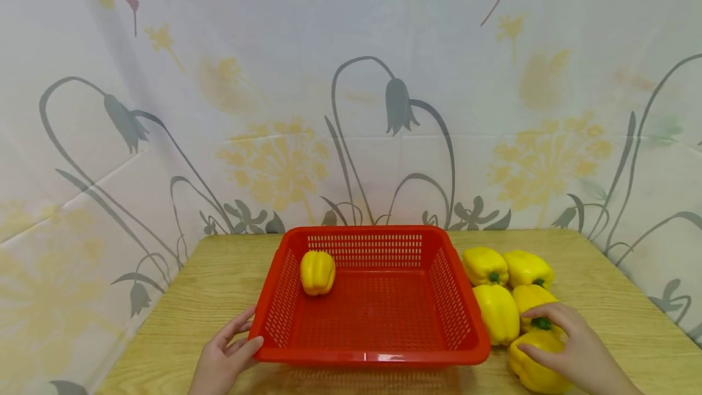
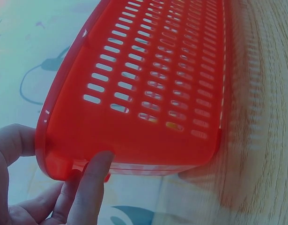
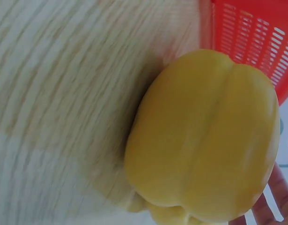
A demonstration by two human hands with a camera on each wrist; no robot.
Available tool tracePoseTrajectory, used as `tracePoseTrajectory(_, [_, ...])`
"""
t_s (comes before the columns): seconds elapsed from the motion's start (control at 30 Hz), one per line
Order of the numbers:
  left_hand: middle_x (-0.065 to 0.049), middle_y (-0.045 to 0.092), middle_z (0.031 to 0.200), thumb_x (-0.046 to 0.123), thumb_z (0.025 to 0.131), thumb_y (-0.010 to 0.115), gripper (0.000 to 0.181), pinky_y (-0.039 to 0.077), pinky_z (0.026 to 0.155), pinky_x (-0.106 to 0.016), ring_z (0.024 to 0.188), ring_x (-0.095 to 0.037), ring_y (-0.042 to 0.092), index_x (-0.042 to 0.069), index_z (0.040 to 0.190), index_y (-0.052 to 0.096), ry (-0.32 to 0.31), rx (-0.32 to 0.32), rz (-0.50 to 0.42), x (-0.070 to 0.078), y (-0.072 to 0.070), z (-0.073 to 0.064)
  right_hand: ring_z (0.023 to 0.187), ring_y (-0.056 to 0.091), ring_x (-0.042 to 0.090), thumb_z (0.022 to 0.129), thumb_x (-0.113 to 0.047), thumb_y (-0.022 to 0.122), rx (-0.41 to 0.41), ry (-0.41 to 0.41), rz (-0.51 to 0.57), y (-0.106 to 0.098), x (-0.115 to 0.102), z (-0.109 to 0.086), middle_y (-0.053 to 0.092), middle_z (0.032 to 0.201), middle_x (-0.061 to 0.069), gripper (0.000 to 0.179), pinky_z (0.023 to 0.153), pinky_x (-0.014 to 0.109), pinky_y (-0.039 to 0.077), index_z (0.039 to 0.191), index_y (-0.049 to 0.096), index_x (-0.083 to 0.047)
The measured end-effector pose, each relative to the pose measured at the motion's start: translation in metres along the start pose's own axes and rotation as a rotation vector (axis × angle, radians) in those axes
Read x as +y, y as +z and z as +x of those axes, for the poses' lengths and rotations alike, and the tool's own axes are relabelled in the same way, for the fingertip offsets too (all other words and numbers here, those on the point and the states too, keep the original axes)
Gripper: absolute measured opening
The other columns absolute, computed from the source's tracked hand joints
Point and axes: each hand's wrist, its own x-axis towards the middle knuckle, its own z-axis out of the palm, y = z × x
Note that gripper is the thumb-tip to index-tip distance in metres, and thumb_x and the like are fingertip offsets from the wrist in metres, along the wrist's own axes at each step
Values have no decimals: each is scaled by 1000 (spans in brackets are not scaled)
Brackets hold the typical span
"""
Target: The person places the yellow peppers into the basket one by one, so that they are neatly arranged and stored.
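A red plastic basket with slotted walls stands on the table, one yellow bell pepper inside at its back left. My left hand pinches the basket's front-left corner, thumb on the rim and fingers against the outer wall, as the left wrist view also shows. To the right of the basket sits a group of several yellow bell peppers. Over the nearest yellow bell pepper is my right hand, thumb and fingers spread apart. In the right wrist view that pepper rests on the table with fingertips beside it.
The wood-grain table runs back to a wall covering printed with flowers, which also rises on both sides. Two other yellow peppers lie beside the basket's back-right part.
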Motion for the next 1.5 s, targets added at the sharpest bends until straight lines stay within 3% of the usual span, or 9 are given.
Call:
tracePoseTrajectory(0.23, [-19,46,118,5,85,66,57,56,70,-40,89,-25,61,-2,137,42,3,-1,-4,1,1,-1,88,42,-2,54,-17,89,0,-8,-35,-3,6,-8,57,90,-11,44,70,14,33,90,63,-16])
tracePoseTrajectory(0.43, [-19,46,118,6,86,66,57,55,70,-40,89,-25,61,-2,137,42,2,-5,-8,0,0,-1,84,49,16,59,-27,87,-139,104,-129,-8,7,-11,54,92,1,44,63,32,45,92,62,-14])
tracePoseTrajectory(0.67, [-19,45,119,6,86,65,57,56,69,-39,89,-25,61,-3,137,41,6,-3,-4,0,0,0,88,51,30,64,-35,84,-269,204,-132,-10,9,-12,48,98,10,49,72,52,47,98,59,-9])
tracePoseTrajectory(0.8, [-19,45,119,6,86,65,57,56,69,-39,89,-24,61,-3,137,41,8,-3,-6,0,0,0,97,45,15,59,-27,87,-219,65,-87,-6,15,-14,48,102,5,45,82,30,44,94,59,-20])
tracePoseTrajectory(0.9, [-18,46,118,6,86,65,57,56,69,-38,89,-24,61,-3,137,41,9,-4,-3,0,0,0,102,35,-1,52,-17,88,-149,-116,-61,-3,23,-15,50,106,-2,51,85,9,25,93,59,-26])
tracePoseTrajectory(1.03, [-18,46,118,6,86,65,57,56,70,-39,89,-24,61,-2,137,42,10,-7,6,-1,0,1,103,28,-9,44,-11,87,-115,-233,-73,-2,33,-16,52,108,-7,61,81,6,18,96,59,-25])
tracePoseTrajectory(1.23, [-18,46,118,7,86,65,57,55,70,-40,88,-24,60,-2,137,42,8,-9,11,-1,0,1,101,41,6,52,-27,89,-272,-42,-123,-9,34,-17,50,110,5,64,75,35,46,108,57,-18])
tracePoseTrajectory(1.4, [-18,46,118,6,86,66,57,55,70,-40,88,-24,60,-2,137,42,10,-7,8,-1,0,0,97,50,29,62,-33,84,-453,142,-90,-16,33,-12,51,114,13,65,77,54,46,115,54,-11])
tracePoseTrajectory(1.5, [-18,46,118,6,86,66,57,56,70,-39,88,-24,60,-2,137,42,6,-3,11,-1,0,0,97,50,29,63,-33,83,-484,173,-92,-17,30,-10,52,114,13,64,78,53,46,115,54,-10])
